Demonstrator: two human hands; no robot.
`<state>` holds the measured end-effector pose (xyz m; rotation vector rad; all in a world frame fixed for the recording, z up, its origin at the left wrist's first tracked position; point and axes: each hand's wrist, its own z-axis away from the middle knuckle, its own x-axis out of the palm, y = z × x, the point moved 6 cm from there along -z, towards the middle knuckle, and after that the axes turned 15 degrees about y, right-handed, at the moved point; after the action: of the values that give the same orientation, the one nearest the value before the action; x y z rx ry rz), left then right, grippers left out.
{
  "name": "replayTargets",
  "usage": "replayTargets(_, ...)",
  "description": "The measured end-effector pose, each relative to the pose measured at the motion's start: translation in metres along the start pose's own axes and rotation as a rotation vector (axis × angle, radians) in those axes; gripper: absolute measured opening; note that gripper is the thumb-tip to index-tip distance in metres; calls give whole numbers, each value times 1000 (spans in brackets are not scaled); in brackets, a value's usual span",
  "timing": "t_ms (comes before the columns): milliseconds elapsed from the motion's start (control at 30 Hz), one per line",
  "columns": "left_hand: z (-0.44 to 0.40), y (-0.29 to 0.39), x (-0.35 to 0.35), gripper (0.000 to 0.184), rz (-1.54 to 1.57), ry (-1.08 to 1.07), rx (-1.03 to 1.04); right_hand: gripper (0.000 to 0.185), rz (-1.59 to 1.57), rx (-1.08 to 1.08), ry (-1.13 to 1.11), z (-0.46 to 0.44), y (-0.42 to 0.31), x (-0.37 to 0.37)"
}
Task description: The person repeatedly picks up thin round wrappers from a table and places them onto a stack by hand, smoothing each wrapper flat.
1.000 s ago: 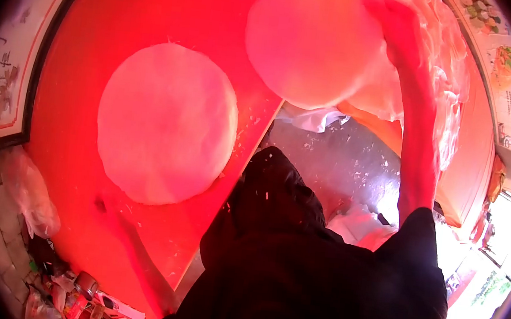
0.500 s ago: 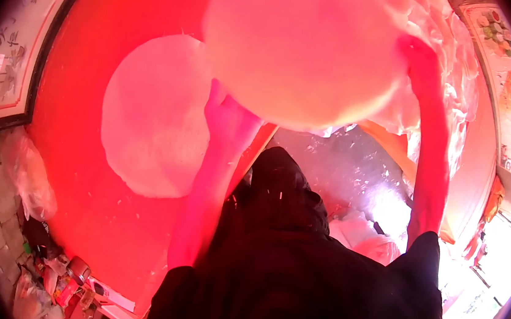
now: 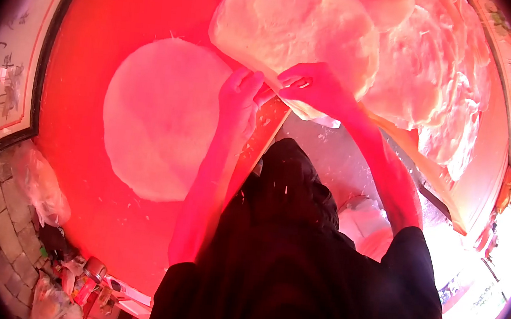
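Under strong red light, a large thin round sheet [image 3: 293, 28], which looks like dough, lies at the top centre, its near edge lifted. My right hand [image 3: 317, 88] pinches that near edge. Close on its left, my left hand [image 3: 243, 94] has its fingers closed at the same edge. A second round sheet [image 3: 161, 119] rests flat on the red table [image 3: 83, 161], to the left of my left forearm. More wrinkled sheets [image 3: 424, 71] lie overlapping at the upper right.
A clear plastic bag [image 3: 44, 185] hangs at the table's left edge, above a tiled surface [image 3: 0, 221]. Jars and packets [image 3: 94, 270] stand at the lower left. Boards with writing and pictures flank both sides. An orange cloth edge [image 3: 427, 167] runs below the wrinkled sheets.
Both hands have come together at the near edge of the large sheet, which has gone from raised between them to lying farther forward. My left hand came up from the lower left.
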<state>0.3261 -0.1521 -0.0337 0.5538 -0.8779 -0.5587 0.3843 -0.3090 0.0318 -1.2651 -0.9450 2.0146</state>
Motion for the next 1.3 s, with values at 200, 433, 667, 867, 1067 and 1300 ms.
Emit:
replayTargets(200,-1,3,4,25,-46,-44,8,27,-18,-179,188,-1,0,-1)
replayTargets(433,-2,9,12,27,-44,-60,26,21,5,-421,369,2,-5,-2)
replayTargets(667,-4,8,17,22,-48,-47,28,34,-31,-344,354,-5,13,2)
replayTargets(867,-18,-1,-7,24,-79,62,-80,23,239,-322,372,-16,-5,13)
replayTargets(1067,-4,34,12,23,-12,326,-124,20,565,-559,359,-47,2,-16)
replayTargets(1300,21,46,-47,22,-50,135,-1,21,597,-557,589,-105,21,-286)
